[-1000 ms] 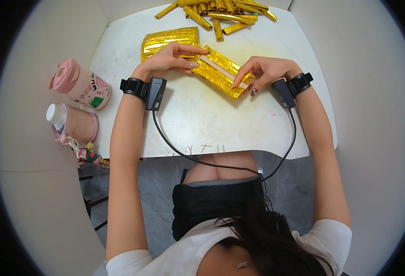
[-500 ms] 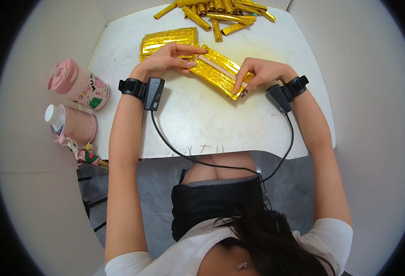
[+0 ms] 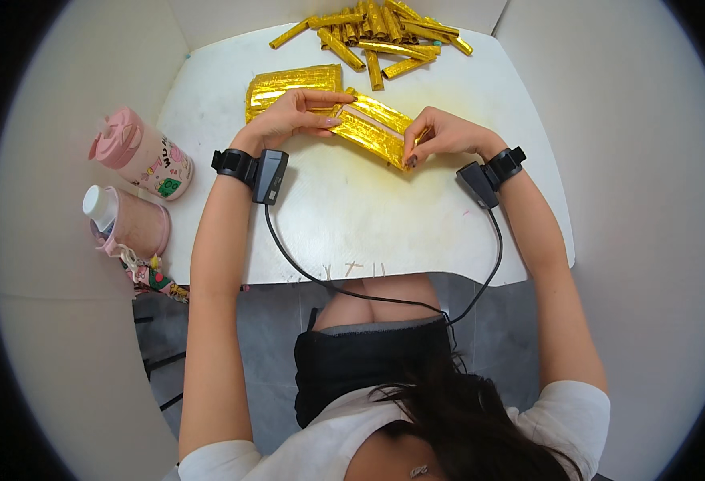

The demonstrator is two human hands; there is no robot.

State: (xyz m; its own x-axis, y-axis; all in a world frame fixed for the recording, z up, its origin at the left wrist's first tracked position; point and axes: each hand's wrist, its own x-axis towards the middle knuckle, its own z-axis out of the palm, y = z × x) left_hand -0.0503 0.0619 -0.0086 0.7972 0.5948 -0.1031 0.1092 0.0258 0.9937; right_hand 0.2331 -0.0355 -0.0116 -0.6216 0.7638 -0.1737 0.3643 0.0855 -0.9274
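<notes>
Right hand (image 3: 449,132) has drawn its fingertips together since 1 s ago, pinching the right end of the gold foil sheet (image 3: 372,143) over the worktop (image 3: 352,208), left hand (image 3: 290,117) grasping its left; even tension should keep it flat.

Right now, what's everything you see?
Table: one, white, middle
Sheet: one, gold, middle
Stack: one, gold, near sheet
Tubes: many, gold, far end
Tumbler: one, pink, left
Cup: one, pink, left
Bottle: one, white cap, in cup
Charms: several, multicoloured, by cup
Walls: three, white, around
Wrist boxes: two, black, over table
Cables: two, black, middle
Shirt: one, white, bottom
Shorts or skirt: one, black, bottom
Left hand: one, bare, on sheet
Right hand: one, bare, on sheet
</notes>
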